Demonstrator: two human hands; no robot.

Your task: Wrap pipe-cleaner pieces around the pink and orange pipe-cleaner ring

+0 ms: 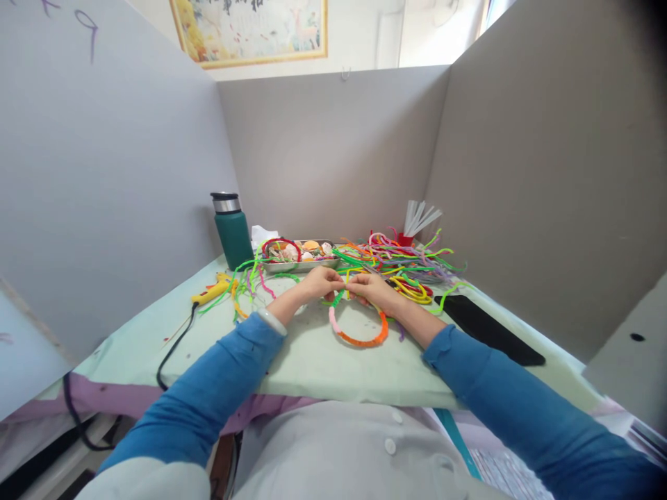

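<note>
A ring wrapped in pipe cleaners (363, 342) hangs between my hands over the table, with orange, pink and green sections. My left hand (319, 283) pinches it at the upper left, by the green section. A short yellow pipe cleaner (347, 276) stands up between my fingertips. My right hand (371, 289) is closed in a pinch on this yellow piece, beside the left fingertips. Fingers hide the top of the ring and the exact grip.
Behind my hands are a metal tray (292, 267) of shells and a pile of colourful pipe cleaners (401, 253). A green bottle (233, 236) and yellow glue gun (212, 290) with a cord lie left. White sticks (418, 219) stand in a red cup; a black slab (487, 330) lies right.
</note>
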